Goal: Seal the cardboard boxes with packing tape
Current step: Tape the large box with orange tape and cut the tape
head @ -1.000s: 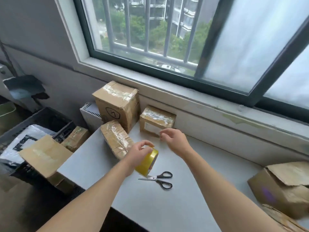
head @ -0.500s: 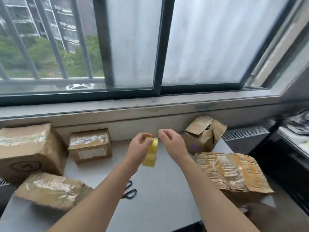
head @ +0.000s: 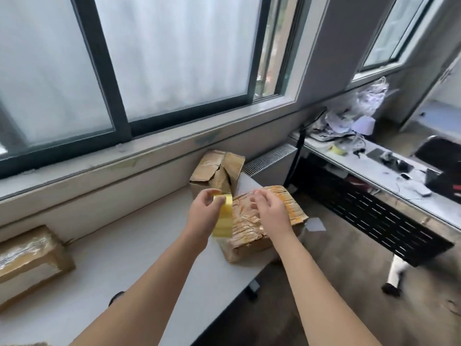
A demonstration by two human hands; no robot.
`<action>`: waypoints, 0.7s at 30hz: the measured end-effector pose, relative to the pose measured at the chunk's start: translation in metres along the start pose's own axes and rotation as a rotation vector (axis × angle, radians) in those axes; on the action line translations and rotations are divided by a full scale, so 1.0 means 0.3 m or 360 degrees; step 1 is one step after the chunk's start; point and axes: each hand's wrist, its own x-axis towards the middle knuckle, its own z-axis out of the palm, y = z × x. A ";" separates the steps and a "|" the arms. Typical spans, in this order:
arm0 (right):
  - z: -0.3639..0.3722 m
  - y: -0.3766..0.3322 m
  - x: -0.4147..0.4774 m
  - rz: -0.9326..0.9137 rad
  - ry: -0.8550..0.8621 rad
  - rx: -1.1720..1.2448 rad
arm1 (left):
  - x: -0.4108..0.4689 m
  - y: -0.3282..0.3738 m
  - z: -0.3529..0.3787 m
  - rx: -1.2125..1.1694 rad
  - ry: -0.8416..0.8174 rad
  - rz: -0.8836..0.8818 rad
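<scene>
My left hand (head: pixel 203 216) grips a yellow roll of packing tape (head: pixel 223 219) held on edge above the grey table (head: pixel 124 265). Just right of the roll my right hand (head: pixel 270 213) hovers with loosely spread fingers over a flat cardboard box (head: pixel 252 231) heavily wrapped in shiny tape, at the table's right end. Whether the fingers touch that box I cannot tell. Behind it stands a brown box (head: pixel 217 171) with open, crumpled flaps. A taped box (head: pixel 27 260) lies at the far left.
The window sill (head: pixel 112 166) and wall run along the table's far side. A radiator (head: pixel 272 158) sits behind the right corner. To the right stands a cluttered desk (head: pixel 374 171) with a perforated black front panel. A dark scissors handle (head: pixel 116 295) peeks out beside my left forearm.
My view has swung right, from the taped boxes at the left to the table's right end. Both hands travelled right with the tape roll and now sit over the flat taped box.
</scene>
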 end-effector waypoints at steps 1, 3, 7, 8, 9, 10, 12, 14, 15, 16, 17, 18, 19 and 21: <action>-0.045 0.025 0.026 0.0022 0.0049 -0.0030 | 0.012 -0.005 0.031 0.0017 -0.0015 -0.0017; -0.130 0.078 0.083 0.0035 0.0057 -0.0215 | 0.040 -0.020 0.091 0.0066 -0.0030 -0.0058; -0.230 0.159 0.198 0.0061 -0.0219 -0.0636 | 0.117 -0.046 0.202 0.0132 -0.0052 -0.0132; -0.240 0.178 0.225 0.0049 -0.0284 -0.0698 | 0.139 -0.054 0.222 0.0161 -0.0047 -0.0144; -0.244 0.198 0.251 0.0038 -0.0336 -0.0754 | 0.158 -0.062 0.239 0.0189 -0.0039 -0.0160; -0.247 0.220 0.273 0.0023 -0.0377 -0.0816 | 0.175 -0.071 0.253 0.0211 -0.0037 -0.0180; -0.246 0.279 0.310 -0.0012 -0.0470 -0.1017 | 0.202 -0.086 0.269 0.0233 -0.0039 -0.0228; -0.240 0.345 0.330 -0.0078 -0.0685 -0.1347 | 0.223 -0.113 0.272 0.0258 -0.0024 -0.0290; -0.235 0.373 0.336 -0.0115 -0.0799 -0.1515 | 0.230 -0.126 0.272 0.0273 -0.0013 -0.0313; -0.233 0.396 0.343 -0.0153 -0.0873 -0.1638 | 0.234 -0.138 0.272 0.0285 -0.0003 -0.0332; -0.232 0.413 0.351 -0.0195 -0.0907 -0.1716 | 0.238 -0.152 0.272 0.0284 0.0005 -0.0352; -0.231 0.424 0.361 -0.0247 -0.0915 -0.1760 | 0.242 -0.165 0.272 0.0278 0.0010 -0.0365; -0.231 0.430 0.372 -0.0295 -0.0927 -0.1785 | 0.245 -0.176 0.272 0.0277 0.0015 -0.0373; -0.237 0.434 0.394 -0.0370 -0.0965 -0.1806 | 0.248 -0.192 0.274 0.0301 0.0025 -0.0380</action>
